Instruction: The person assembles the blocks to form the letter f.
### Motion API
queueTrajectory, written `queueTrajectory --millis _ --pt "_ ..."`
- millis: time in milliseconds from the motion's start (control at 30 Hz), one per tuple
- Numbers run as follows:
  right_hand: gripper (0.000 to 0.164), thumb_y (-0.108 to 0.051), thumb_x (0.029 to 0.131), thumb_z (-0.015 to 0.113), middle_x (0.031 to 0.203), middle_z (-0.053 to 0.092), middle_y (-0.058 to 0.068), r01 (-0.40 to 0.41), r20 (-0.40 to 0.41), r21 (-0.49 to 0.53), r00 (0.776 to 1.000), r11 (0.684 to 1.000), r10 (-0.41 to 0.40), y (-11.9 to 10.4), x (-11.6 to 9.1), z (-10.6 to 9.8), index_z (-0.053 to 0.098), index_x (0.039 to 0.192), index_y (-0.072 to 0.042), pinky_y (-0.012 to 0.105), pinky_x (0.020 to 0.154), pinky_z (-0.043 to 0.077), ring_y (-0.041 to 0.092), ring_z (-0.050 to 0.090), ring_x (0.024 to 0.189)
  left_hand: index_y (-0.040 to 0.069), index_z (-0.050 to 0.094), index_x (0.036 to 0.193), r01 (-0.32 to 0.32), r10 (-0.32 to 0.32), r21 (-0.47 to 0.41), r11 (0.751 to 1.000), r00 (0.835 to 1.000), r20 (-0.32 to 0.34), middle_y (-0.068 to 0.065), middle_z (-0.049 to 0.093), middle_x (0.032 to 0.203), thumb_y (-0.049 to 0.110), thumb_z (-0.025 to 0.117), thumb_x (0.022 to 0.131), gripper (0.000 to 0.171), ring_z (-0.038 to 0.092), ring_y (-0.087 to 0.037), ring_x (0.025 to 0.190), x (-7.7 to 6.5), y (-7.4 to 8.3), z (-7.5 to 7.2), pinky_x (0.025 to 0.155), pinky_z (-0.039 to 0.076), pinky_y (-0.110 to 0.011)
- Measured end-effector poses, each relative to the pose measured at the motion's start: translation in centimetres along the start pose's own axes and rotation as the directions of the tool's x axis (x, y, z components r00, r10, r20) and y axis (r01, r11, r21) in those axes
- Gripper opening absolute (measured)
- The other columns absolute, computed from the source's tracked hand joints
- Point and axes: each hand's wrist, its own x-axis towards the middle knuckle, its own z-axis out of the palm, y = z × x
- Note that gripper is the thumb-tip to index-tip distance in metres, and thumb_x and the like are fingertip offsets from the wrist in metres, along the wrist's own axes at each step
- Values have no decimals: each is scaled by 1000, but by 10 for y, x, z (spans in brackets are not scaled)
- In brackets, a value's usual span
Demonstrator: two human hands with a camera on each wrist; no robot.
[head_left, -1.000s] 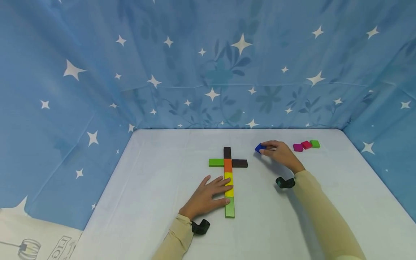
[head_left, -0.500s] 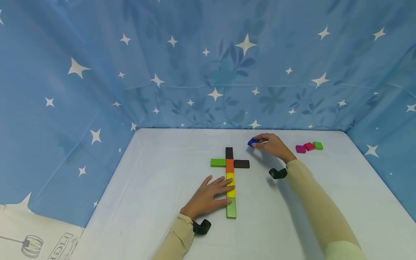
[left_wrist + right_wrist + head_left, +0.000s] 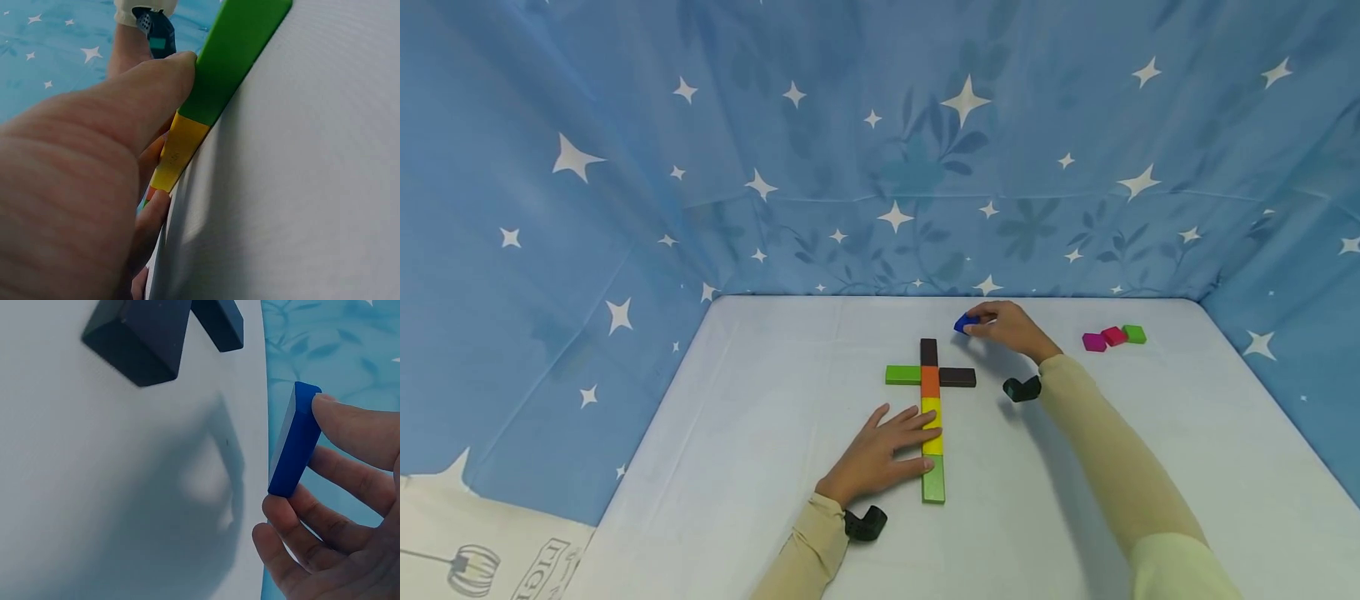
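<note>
My right hand pinches a blue block between thumb and fingertips, above the table behind the laid blocks. In the right wrist view this blue block is tilted and apart from the table. My left hand lies with spread fingers on the yellow block and the light green block at the near end. Blocks form a cross: an orange block at the crossing, a black block beyond it, a green block to its left, another black block to its right.
At the right of the white table lie a magenta block, a red block and a bright green block, close together. A blue star-patterned curtain stands behind the table's far edge.
My right hand has moved left and slightly away from me with the blue block, towards the far end of the cross. The left hand stays put on the blocks.
</note>
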Motion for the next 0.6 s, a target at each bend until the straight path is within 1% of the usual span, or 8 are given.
queueTrajectory --millis 200,300,400,500,533,600 --pt "44 -28 102 74 131 66 22 12 10 6 1000 1000 -12 -5 7 5 70 137 -1 50 97 50 37 58 115 24 60 156 5 -5 -12 1000 1000 -3 10 41 168 49 60 108 55 24 -15 161 0 0 0 132 4 -53" --pt "43 -25 102 75 131 67 22 24 21 19 999 1000 -25 -5 11 9 71 137 -1 49 97 50 35 59 113 24 60 156 15 -15 -16 1000 1000 1 11 41 168 50 61 108 55 23 -14 161 0 1 -1 132 3 -52" --pt "41 -24 103 74 121 68 21 38 29 -1 999 999 -38 -8 14 12 72 136 -1 44 88 49 33 58 104 24 60 156 19 -19 -14 1000 1000 2 10 42 168 50 60 108 55 23 -14 161 0 2 -1 132 3 -52" --pt "38 -23 103 74 115 70 17 58 29 -44 998 997 -57 -11 18 15 74 135 -1 39 80 46 30 56 97 24 61 156 16 -16 -10 1000 1000 -1 10 42 168 50 60 108 54 24 -15 161 0 2 -1 132 4 -54" --pt "37 -22 103 74 115 71 17 66 29 -57 998 996 -64 -11 20 17 75 134 -1 39 78 45 29 56 96 24 61 156 14 -14 -10 1000 1000 -1 10 42 168 49 60 108 54 24 -15 161 0 2 -1 132 4 -54" --pt "36 -21 103 75 120 71 18 84 27 -79 996 993 -82 -11 24 20 75 133 -1 39 79 48 30 58 98 23 61 156 11 -11 -10 1000 1000 -1 10 42 168 49 60 108 54 24 -15 161 0 2 -1 132 4 -54"
